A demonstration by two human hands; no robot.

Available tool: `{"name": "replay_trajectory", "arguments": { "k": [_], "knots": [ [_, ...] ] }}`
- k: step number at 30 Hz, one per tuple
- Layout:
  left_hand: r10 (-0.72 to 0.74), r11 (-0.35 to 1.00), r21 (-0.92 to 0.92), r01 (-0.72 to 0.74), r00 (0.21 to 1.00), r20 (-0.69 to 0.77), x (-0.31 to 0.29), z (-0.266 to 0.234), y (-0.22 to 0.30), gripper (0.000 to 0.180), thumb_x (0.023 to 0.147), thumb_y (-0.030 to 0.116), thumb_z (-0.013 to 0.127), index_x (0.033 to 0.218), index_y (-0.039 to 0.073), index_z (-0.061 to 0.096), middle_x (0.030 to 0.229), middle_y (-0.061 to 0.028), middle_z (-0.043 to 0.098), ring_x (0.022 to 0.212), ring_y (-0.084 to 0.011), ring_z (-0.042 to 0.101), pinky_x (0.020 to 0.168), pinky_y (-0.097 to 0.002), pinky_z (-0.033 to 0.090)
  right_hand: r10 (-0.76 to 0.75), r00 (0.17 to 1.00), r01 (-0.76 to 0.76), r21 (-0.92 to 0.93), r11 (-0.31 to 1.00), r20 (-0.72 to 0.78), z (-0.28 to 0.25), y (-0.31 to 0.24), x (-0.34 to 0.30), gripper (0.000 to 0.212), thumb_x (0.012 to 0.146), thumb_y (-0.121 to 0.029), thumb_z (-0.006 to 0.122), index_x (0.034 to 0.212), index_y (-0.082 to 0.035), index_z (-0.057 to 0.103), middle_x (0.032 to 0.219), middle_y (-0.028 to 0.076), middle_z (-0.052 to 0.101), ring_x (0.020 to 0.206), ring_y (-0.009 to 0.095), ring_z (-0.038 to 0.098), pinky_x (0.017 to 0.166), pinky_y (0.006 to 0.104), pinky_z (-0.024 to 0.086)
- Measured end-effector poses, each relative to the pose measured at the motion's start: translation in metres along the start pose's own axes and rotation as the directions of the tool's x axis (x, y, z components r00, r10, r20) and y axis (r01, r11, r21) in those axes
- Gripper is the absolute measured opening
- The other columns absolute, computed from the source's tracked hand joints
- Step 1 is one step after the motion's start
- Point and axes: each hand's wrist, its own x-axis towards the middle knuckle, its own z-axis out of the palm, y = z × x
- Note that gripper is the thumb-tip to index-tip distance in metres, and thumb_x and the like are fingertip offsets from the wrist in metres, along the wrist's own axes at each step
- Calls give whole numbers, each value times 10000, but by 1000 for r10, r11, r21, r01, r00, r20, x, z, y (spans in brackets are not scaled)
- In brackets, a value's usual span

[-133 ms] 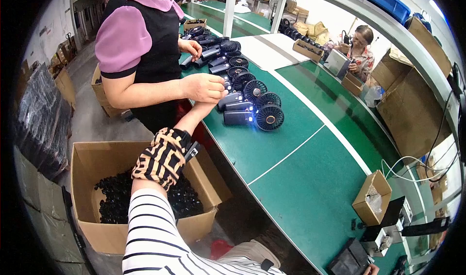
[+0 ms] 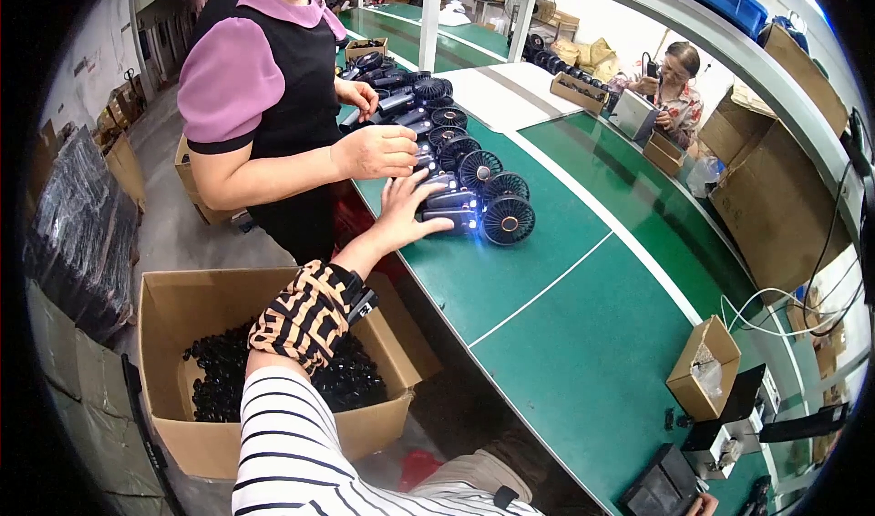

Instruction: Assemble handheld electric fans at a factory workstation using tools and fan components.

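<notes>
The left hand (image 2: 401,220), fingers spread, lies at the handle end of the frontmost dark-blue plastic handheld fan (image 2: 497,220), its long axis running rightward across the green desk (image 2: 565,334); the right hand (image 2: 703,505), fingers unclear, is well apart from that fan.

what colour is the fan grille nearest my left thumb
The fan grille looks black, or very dark; best seen in the head view.
</notes>
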Motion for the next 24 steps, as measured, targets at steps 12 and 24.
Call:
{"name": "replay_trajectory", "arguments": {
  "k": [12, 24],
  "knots": [
    [-242, 970, 13, 242, 970, -2, 25, 30, 20, 817, 596, 538, 835, 1248, 139, 545, 1459, -143, 321, 1432, -350, 139, 1044, -751, 120, -46, 999, 47, -51, 998, 13, -20, -17, 13, 194, 954, -139, 593, 1035, 37, 584, 973, 190, 584, 868, 300, 551, 828, 378, 469],
    [-296, 953, 94, 287, 950, 103, 57, 49, 34, 868, 635, 514, 824, 1341, 157, 467, 1511, -169, 275, 1449, -364, 117, 1090, -696, 146, -26, 999, 27, -8, 1000, 29, -21, -24, 11, 188, 962, -130, 584, 1054, 34, 580, 981, 183, 574, 879, 286, 545, 849, 365, 465]
  ]
}}
